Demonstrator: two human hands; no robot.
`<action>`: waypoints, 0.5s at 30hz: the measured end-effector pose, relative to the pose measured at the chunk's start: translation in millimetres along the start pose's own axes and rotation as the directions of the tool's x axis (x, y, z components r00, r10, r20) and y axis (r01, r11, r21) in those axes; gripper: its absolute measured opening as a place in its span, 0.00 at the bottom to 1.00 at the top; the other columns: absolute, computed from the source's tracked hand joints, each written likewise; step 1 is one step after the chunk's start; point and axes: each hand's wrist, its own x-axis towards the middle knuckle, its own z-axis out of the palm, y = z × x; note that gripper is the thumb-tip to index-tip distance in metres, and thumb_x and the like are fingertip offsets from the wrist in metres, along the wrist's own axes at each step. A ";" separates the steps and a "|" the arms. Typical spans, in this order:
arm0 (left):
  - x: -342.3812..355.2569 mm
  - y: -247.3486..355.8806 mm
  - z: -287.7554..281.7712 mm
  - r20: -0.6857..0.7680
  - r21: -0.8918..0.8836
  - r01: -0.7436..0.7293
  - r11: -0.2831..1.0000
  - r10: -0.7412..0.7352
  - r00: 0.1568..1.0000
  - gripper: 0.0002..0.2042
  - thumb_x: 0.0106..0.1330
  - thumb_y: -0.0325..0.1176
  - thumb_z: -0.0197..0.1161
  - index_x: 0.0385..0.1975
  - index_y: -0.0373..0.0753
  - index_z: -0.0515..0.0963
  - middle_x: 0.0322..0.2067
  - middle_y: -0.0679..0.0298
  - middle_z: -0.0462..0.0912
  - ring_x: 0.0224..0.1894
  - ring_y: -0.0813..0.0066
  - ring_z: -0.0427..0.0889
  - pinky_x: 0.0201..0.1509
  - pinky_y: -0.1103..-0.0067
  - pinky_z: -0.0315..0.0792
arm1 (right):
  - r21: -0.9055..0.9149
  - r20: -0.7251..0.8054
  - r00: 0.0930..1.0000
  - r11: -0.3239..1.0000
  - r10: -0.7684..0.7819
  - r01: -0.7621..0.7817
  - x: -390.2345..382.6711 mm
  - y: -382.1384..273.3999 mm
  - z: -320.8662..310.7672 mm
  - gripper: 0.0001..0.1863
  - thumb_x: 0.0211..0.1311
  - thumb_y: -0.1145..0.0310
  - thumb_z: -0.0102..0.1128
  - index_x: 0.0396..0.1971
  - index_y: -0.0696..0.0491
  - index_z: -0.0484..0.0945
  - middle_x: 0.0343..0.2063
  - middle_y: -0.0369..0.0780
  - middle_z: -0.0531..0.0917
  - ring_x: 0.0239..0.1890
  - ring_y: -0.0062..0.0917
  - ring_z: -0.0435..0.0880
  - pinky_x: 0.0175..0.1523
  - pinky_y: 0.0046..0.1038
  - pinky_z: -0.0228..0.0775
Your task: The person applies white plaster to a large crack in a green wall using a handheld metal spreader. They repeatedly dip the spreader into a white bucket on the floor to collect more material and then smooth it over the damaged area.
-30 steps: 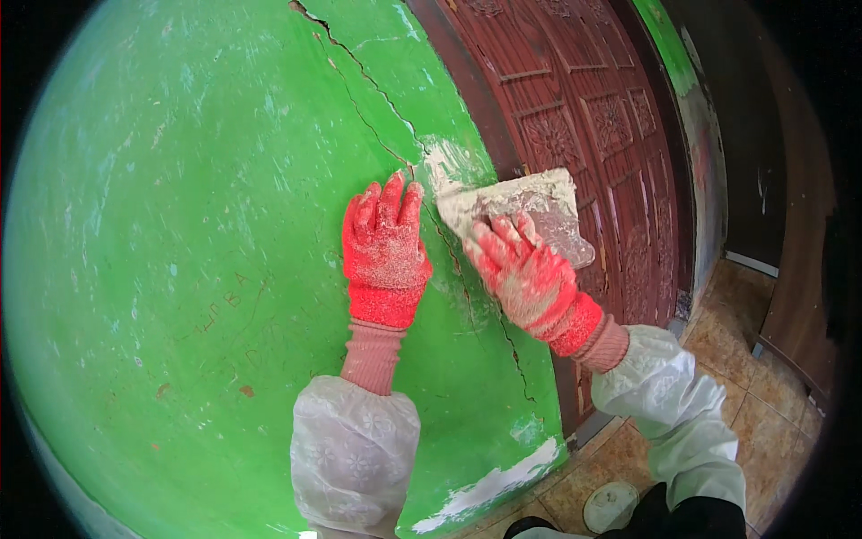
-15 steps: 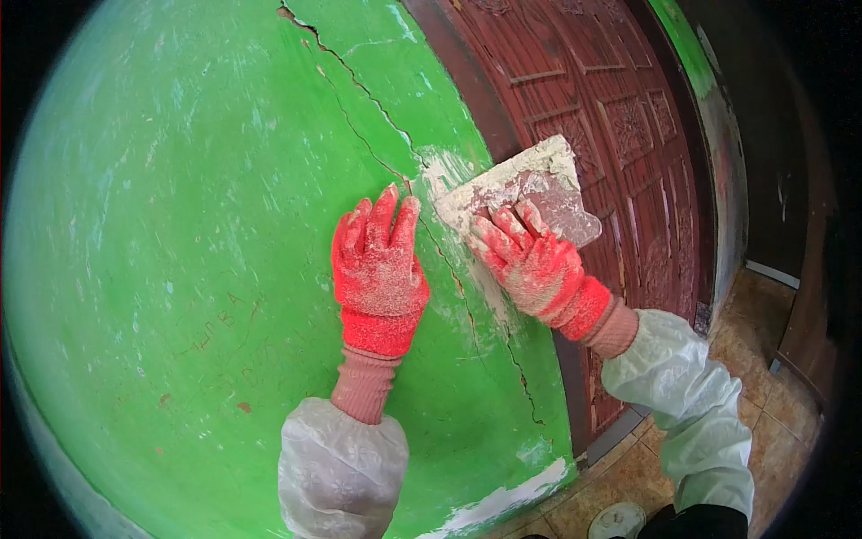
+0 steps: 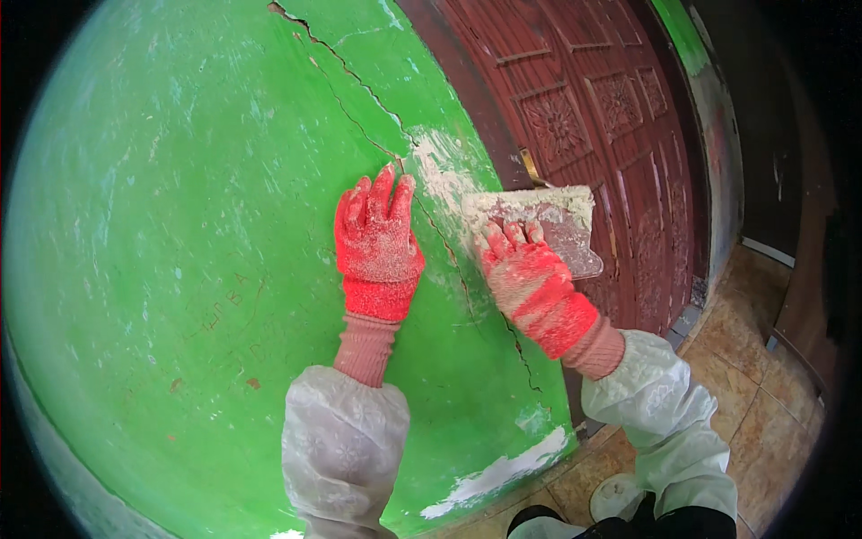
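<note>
My right hand (image 3: 539, 287), in a red glove dusted with plaster, grips a clear plastic spreader (image 3: 575, 235) beside the door frame. Pale plaster coats the spreader's upper edge. Just left of it, a fresh smear of white plaster (image 3: 440, 171) lies on the green wall (image 3: 197, 269). My left hand (image 3: 381, 242), gloved in the same red, rests against the wall with its fingers stretched upward, holding nothing. A jagged crack (image 3: 355, 76) comes down from the top, passes by my left fingertips and runs on below between my hands.
On the right is a dark red panelled door (image 3: 552, 126) with a brass-coloured handle (image 3: 530, 166). Brown floor tiles (image 3: 727, 377) show at lower right, with a pale rounded object (image 3: 617, 497) near my dark clothing. White patching (image 3: 498, 472) marks the wall's bottom edge.
My right hand has shifted slightly right and down with the spreader, which has turned so its coated edge lies nearly level. More of the plaster smear and the door handle show. My left hand stays on the wall.
</note>
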 end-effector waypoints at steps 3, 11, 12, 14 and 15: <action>-1.3 -3.8 0.0 -0.005 0.015 0.008 1.000 -0.008 1.000 0.26 0.47 0.23 0.56 0.51 0.44 0.74 0.56 0.63 0.70 0.57 0.59 0.67 0.64 0.64 0.59 | 0.163 -0.102 0.994 0.985 -0.041 0.057 -12.8 24.7 -3.0 0.18 0.60 0.66 0.43 0.50 0.49 0.73 0.50 0.42 0.75 0.53 0.34 0.74 0.59 0.40 0.63; 0.6 2.4 -1.6 0.024 -0.006 0.044 0.999 -0.044 0.999 0.26 0.47 0.23 0.56 0.51 0.45 0.73 0.56 0.64 0.70 0.58 0.59 0.67 0.65 0.64 0.58 | 0.153 -0.291 0.957 0.987 0.007 0.039 24.3 9.3 -15.8 0.24 0.59 0.67 0.43 0.56 0.52 0.67 0.55 0.44 0.72 0.56 0.40 0.73 0.60 0.39 0.64; 1.5 1.1 -4.0 0.024 -0.004 0.050 0.999 -0.050 0.998 0.26 0.47 0.23 0.56 0.51 0.45 0.73 0.56 0.64 0.70 0.58 0.59 0.67 0.65 0.64 0.58 | 0.030 -0.272 0.961 0.998 -0.041 0.051 24.6 -1.6 -4.1 0.23 0.59 0.66 0.43 0.56 0.54 0.67 0.55 0.45 0.71 0.56 0.41 0.72 0.61 0.42 0.61; 2.7 1.0 -7.3 0.026 0.002 0.049 0.999 -0.049 0.998 0.26 0.47 0.23 0.56 0.51 0.44 0.73 0.56 0.64 0.70 0.58 0.59 0.67 0.65 0.64 0.58 | 0.007 -0.218 0.973 0.996 -0.080 0.084 19.9 -10.6 14.1 0.25 0.60 0.65 0.41 0.57 0.58 0.65 0.57 0.49 0.68 0.58 0.44 0.69 0.65 0.47 0.54; 2.7 1.4 -8.0 0.030 0.004 0.049 0.999 -0.049 0.998 0.25 0.47 0.23 0.56 0.51 0.44 0.73 0.56 0.64 0.71 0.58 0.59 0.67 0.65 0.64 0.58 | 0.007 -0.217 0.973 0.996 -0.081 0.085 13.3 -9.4 19.2 0.25 0.60 0.65 0.41 0.57 0.58 0.65 0.57 0.49 0.68 0.58 0.44 0.69 0.65 0.47 0.54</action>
